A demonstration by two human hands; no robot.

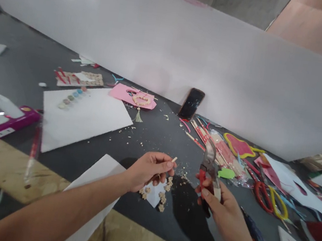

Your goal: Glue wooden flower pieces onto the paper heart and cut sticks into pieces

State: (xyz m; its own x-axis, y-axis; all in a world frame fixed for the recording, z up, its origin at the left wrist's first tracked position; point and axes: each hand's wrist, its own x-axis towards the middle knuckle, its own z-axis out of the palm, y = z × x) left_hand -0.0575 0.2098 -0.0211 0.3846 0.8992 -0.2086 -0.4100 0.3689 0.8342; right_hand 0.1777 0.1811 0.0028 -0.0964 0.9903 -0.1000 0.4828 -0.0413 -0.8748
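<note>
Pinching short stick (174, 159) in left hand (148, 169), thumb and fingertips closed. Right hand (223, 206) has fingers curled round red-handled pruners (209, 166), stick's 3 o'clock. Wooden pieces (162, 197) at stick's 6 o'clock.

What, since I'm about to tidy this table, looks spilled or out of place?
Pale crumbs lie scattered on the dark tabletop, between the left hand and the right hand and farther back; loose and uncontained, they look like spilled debris. The phone leans askew against the white panel, perhaps deliberately.
</note>
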